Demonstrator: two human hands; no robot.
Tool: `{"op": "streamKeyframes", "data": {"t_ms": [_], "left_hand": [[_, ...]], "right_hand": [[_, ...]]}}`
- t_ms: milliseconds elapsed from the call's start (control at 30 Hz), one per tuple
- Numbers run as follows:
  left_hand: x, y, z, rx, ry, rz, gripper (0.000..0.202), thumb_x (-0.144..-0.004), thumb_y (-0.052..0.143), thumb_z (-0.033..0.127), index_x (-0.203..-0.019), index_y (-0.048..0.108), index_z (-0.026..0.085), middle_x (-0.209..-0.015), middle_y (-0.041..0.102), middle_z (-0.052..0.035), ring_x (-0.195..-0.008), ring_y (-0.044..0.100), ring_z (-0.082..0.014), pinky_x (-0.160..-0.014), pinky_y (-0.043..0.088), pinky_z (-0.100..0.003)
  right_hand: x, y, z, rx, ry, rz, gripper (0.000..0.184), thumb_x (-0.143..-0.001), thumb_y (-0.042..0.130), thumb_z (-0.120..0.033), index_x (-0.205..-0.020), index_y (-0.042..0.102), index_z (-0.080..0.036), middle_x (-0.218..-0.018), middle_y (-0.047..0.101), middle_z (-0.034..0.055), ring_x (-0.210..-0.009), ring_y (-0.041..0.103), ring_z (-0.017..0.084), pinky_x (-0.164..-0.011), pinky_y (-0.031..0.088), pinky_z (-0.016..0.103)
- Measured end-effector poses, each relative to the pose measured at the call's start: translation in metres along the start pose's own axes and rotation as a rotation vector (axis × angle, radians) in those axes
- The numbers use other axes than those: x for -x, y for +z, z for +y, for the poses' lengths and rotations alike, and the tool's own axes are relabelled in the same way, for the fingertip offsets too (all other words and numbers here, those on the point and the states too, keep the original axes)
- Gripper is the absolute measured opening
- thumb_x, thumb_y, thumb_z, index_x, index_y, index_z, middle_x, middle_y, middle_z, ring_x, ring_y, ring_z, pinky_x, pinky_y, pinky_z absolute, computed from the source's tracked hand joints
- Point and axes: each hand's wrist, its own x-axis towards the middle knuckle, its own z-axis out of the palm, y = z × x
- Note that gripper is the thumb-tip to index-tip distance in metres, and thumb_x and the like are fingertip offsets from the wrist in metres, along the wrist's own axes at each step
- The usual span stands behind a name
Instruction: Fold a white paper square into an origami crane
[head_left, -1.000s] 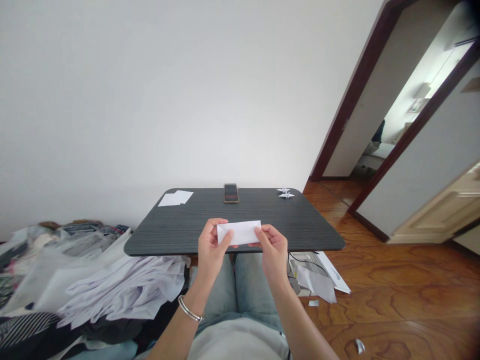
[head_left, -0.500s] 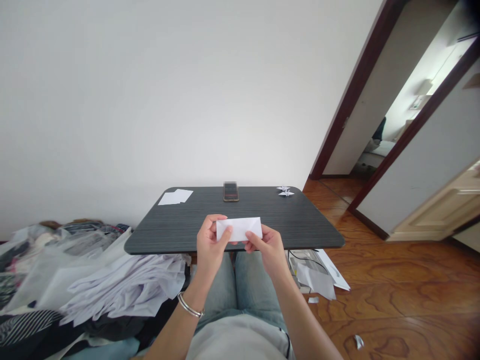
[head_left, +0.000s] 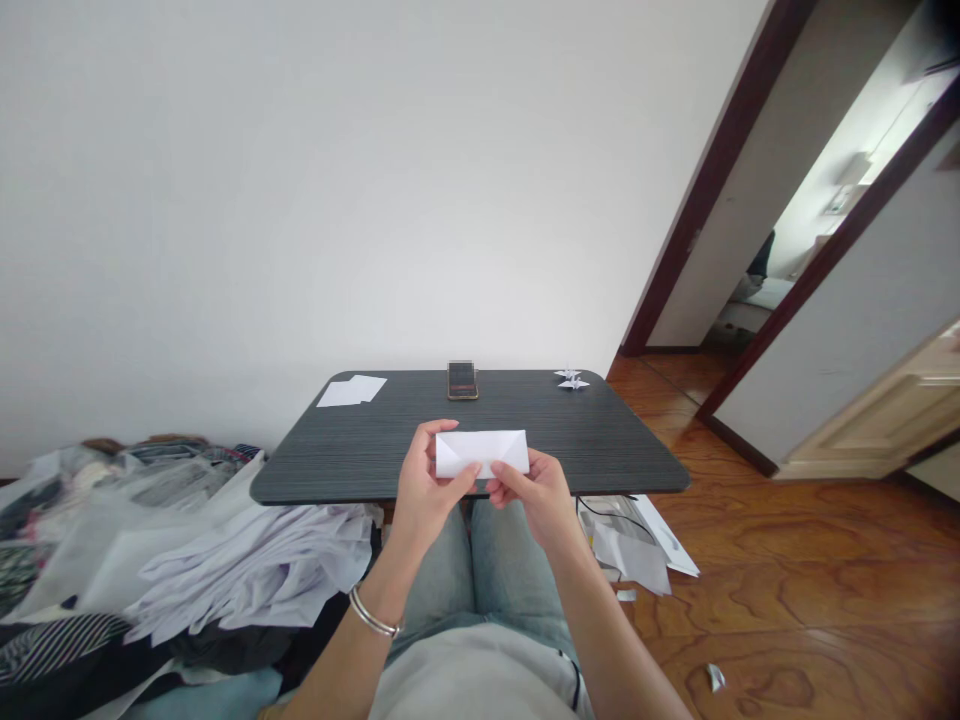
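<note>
Folded paper [head_left: 481,452] lifted higher between hands [head_left: 426,490] above dark table [head_left: 607,460]

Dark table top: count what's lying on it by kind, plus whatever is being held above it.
Origami paper cranes: 2
Loose white paper sheets: 2
Phone: 1
Folded white paper, held: 1
Total: 6
</note>
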Motion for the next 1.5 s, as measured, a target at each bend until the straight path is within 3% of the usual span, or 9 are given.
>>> {"op": "streamKeyframes", "data": {"t_ms": [633, 1233, 1500], "left_hand": [[0.002, 0.007, 0.005, 0.053, -0.047, 0.031, 0.070, -0.059, 0.069, 0.015, -0.121, 0.038, 0.021, -0.083, 0.055, 0.0002, -0.060, 0.056, -0.0104, -0.048, 0.051, -0.019], [0.018, 0.011, 0.027, 0.158, -0.022, -0.004, 0.059, -0.066, 0.068, 0.021, -0.119, 0.041, 0.020, -0.082, 0.056, 0.0008, -0.056, 0.057, -0.0085, -0.045, 0.050, -0.017], [0.014, 0.009, 0.020, 0.131, 0.004, 0.028, 0.048, -0.067, 0.070, 0.024, -0.109, 0.047, 0.019, -0.080, 0.058, 0.0016, -0.052, 0.058, -0.0073, -0.045, 0.050, -0.016]], "right_hand": [[0.002, 0.004, -0.003, 0.017, -0.039, -0.008, 0.022, -0.066, 0.071, -0.028, -0.077, 0.059, -0.014, -0.050, 0.064, -0.0022, -0.037, 0.055, 0.008, -0.038, 0.046, 0.016], [0.017, 0.010, -0.018, -0.069, -0.064, -0.053, 0.017, -0.070, 0.069, -0.023, -0.081, 0.059, -0.015, -0.051, 0.063, -0.0031, -0.039, 0.053, 0.007, -0.038, 0.046, 0.016], [0.013, 0.008, -0.013, 0.001, -0.117, -0.022, 0.019, -0.069, 0.070, -0.024, -0.082, 0.059, -0.014, -0.055, 0.065, -0.0017, -0.042, 0.055, 0.008, -0.041, 0.047, 0.018]]}}
